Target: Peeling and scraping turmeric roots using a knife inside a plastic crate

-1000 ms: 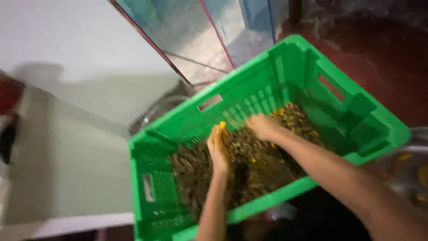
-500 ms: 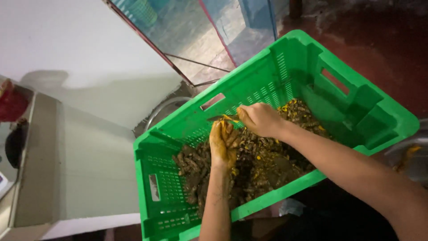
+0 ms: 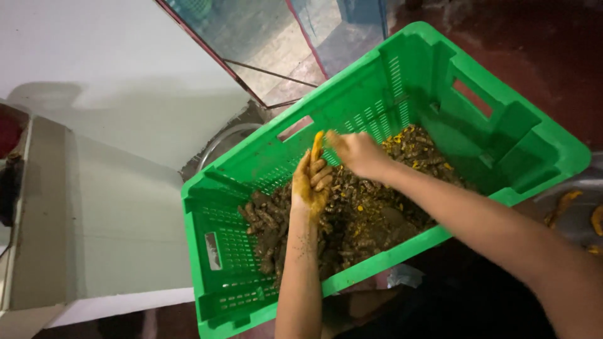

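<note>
Both hands have lifted a bit off the pile since half a second back. Left hand (image 3: 312, 182) is now curled around an orange root piece (image 3: 317, 145), right hand (image 3: 355, 152) pinching at its tip, near the far long wall of the green crate (image 3: 220, 251). Best to grip it firmly, since the muddy roots (image 3: 352, 213) look slippery, and keep it over the crate so the scraps drop inside.

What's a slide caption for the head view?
Left hand holds a yellow-orange root piece met by the right hand, over muddy roots in a green crate.
</note>
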